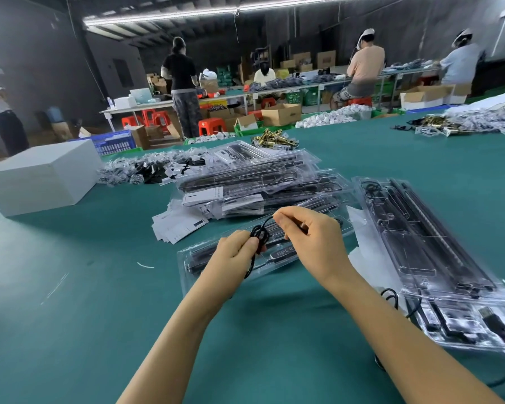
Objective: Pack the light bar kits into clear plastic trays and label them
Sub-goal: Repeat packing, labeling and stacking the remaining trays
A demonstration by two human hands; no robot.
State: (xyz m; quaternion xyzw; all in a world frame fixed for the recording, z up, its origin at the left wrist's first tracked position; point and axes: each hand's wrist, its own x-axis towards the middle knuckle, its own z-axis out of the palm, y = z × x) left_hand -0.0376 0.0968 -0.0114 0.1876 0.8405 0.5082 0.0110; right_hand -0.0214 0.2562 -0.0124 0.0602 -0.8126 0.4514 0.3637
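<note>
A clear plastic tray (193,259) lies on the green table in front of me, with a black light bar and its button controller (285,252) in it. My left hand (236,252) grips a coiled bundle of the kit's black cable (259,233) above the tray. My right hand (312,240) pinches the cable's other end just to the right of the coil. A stack of packed trays (254,182) lies behind, with loose white labels (178,225) at its left foot. More trays with light bars (426,237) lie to the right.
A white box (44,176) stands at the left. Small bagged parts (146,170) and brass fittings (274,139) lie farther back. A loose USB cable (493,322) hangs off the trays near right. Several people work at benches across the room.
</note>
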